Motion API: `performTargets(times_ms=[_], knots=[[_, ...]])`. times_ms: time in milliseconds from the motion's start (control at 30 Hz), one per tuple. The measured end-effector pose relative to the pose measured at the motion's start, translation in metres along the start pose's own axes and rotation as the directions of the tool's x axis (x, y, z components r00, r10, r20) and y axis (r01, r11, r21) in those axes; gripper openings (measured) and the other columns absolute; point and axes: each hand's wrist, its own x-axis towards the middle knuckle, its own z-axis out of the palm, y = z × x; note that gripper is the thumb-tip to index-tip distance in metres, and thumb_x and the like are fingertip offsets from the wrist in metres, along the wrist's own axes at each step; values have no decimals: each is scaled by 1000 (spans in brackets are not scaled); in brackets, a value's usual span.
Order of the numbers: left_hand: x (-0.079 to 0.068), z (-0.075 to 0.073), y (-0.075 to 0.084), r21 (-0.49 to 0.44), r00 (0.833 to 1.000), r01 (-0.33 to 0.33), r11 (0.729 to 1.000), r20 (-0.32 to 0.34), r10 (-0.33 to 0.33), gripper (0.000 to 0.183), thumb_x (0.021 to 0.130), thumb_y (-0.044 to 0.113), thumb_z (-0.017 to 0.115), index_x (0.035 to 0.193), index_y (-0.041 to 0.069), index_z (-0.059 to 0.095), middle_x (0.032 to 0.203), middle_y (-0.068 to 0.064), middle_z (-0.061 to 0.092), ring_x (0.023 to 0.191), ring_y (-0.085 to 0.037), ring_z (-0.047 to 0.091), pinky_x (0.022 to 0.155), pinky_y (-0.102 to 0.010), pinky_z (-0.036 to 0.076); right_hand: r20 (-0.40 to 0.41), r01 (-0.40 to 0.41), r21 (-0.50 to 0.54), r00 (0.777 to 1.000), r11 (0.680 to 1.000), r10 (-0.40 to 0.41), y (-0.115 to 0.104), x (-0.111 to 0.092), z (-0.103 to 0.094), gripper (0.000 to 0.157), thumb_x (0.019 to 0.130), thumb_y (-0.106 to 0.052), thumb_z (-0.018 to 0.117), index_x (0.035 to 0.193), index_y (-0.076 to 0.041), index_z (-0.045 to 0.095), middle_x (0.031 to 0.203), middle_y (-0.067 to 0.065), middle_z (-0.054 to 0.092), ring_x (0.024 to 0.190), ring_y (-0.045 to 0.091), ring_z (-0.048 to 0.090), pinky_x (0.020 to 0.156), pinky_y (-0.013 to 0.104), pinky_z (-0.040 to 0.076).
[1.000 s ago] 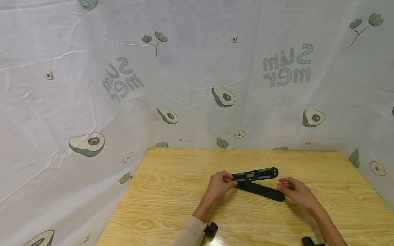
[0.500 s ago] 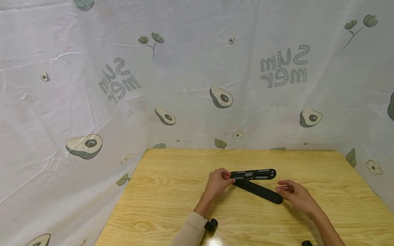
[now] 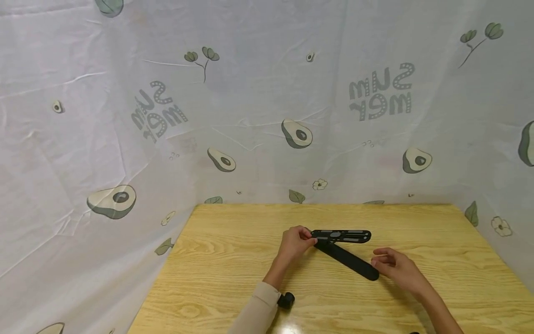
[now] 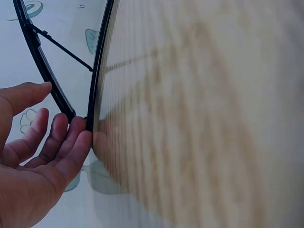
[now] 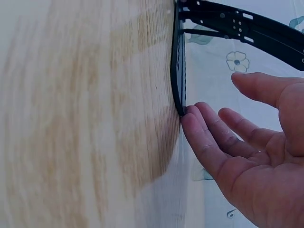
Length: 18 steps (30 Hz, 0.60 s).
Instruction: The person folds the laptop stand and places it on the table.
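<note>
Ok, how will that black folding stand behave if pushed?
Probably stiff: the black folding stand has a strut between its bars. It may fold where they meet. Likely slides rather than rolls, its lower bar resting along the table.

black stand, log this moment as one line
black stand: partly open on table | left hand: fingers touch joined end | right hand: fingers touch lower panel's free end | strut: spans panels

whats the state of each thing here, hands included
Black folding stand: partly unfolded, its two bars spread into a V
Thin strut: spanning between the bars
Left hand: fingertips at the hinged end
Right hand: fingertips by one bar's free end, thumb apart
Patterned cloth: hanging, creased
Table: shiny near its front
</note>
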Motion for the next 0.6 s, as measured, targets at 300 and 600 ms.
performTargets(times_ms=[300, 600], knots=[[10, -4, -3, 18, 997, 21, 1000, 68, -22, 18, 85, 29, 80, 89, 16, 68, 81, 5, 65, 68, -8, 57, 58, -24, 48, -20, -11, -14, 1000, 1000, 10, -3, -5, 6, 54, 98, -33, 63, 136, 3, 51, 122, 18, 66, 109, 30, 66, 77, 28, 56], [16, -7, -3, 0, 996, 20, 1000, 84, -19, 15, 84, 26, 80, 86, 16, 69, 78, 5, 65, 66, -8, 58, 56, -24, 48, -12, -43, -1, 999, 999, 43, -8, -11, 13, 54, 98, -34, 64, 137, 2, 52, 122, 16, 66, 107, 28, 66, 77, 33, 57]])
